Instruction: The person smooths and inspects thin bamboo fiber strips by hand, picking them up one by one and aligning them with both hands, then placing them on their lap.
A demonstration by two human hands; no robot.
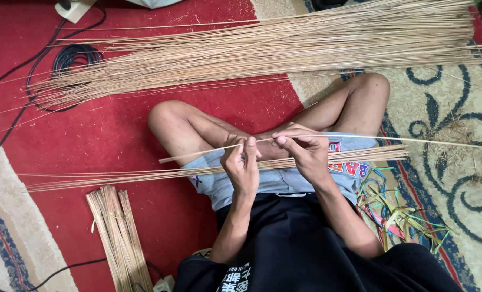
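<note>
Looks early on: both the left hand [242, 165] and right hand [306, 151] pinch one thin stick [208, 151], a small tied bundle [116, 232] sits finished, and a huge loose pile [262, 48] remains.

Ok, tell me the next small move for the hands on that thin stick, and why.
Probably slide the right hand outward along the thin stick while the left hand pinches it in place. Both hands grip it close together above the lap, and most of its length runs free to the right, over the bundle across the thighs.
</note>
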